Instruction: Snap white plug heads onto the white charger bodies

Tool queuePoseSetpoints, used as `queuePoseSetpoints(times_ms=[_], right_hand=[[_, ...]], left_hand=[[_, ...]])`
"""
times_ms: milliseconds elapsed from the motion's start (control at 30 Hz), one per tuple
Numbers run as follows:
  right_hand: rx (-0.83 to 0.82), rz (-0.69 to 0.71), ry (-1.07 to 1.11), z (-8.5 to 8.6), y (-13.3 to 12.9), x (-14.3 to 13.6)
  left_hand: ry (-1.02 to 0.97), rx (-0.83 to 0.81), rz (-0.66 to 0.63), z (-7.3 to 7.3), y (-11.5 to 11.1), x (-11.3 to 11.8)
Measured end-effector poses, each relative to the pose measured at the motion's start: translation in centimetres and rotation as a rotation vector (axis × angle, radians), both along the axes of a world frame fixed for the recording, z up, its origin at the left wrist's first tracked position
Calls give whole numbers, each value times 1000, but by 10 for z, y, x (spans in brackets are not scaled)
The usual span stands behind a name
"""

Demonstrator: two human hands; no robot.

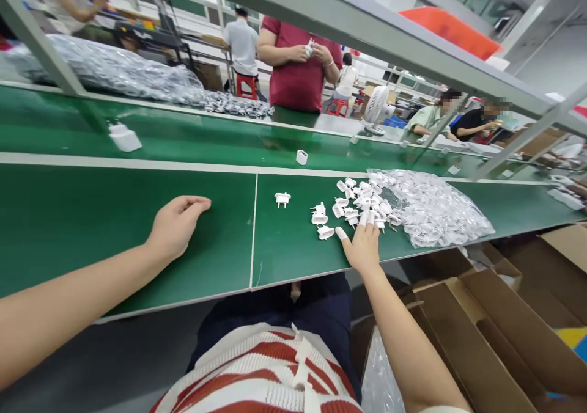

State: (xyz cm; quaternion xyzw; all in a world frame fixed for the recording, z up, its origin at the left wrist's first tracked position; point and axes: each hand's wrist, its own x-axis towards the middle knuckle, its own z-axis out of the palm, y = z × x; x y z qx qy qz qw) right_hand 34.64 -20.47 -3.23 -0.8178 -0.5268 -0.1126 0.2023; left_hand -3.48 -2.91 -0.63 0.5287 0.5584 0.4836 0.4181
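Observation:
My left hand hovers over the green worktop, its fingers bent and pressed together with the thumb. Nothing shows between them. On the right, my right hand reaches into a heap of white plug pieces, wearing white covers on its fingertips. Thumb and fingers are spread, and the fingertips touch the near side of the heap. Just left of that hand lie a few loose plug pieces. One single white plug piece with two pins sits apart, between my hands.
A clear plastic bag full of white pieces lies right of the heap. White adapters stand on the green strip beyond the pale rail. Open cardboard boxes are below right. A person in a red shirt stands opposite, handling a white piece.

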Motion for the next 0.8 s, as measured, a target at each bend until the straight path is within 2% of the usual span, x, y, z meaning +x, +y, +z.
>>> queuePoseSetpoints(times_ms=[167, 267, 367, 433, 500, 567, 633, 700, 800], right_hand=[[7, 12, 23, 6, -4, 1], [65, 35, 46, 8, -7, 2], [95, 3, -32, 25, 0, -7], [90, 38, -131, 46, 15, -25], [57, 239, -145, 67, 41, -50], [-90, 446, -47, 82, 73, -76], [-190, 487, -12, 86, 103, -99], [-275, 474, 16, 81, 126, -115], [-379, 434, 48, 73, 147, -129]], left_hand=[[-62, -28, -145, -1, -6, -7], [-72, -41, -249, 1, -5, -5], [-76, -64, -338, 2, -4, -3], [-84, -81, -384, 2, -4, -4], [-85, -95, -424, 1, -5, -7], [-76, -108, -462, -1, -4, -11], [-66, -115, -497, -2, -2, -14], [-54, -104, -522, -3, -1, -15], [-25, -62, -534, -4, 1, -15]])
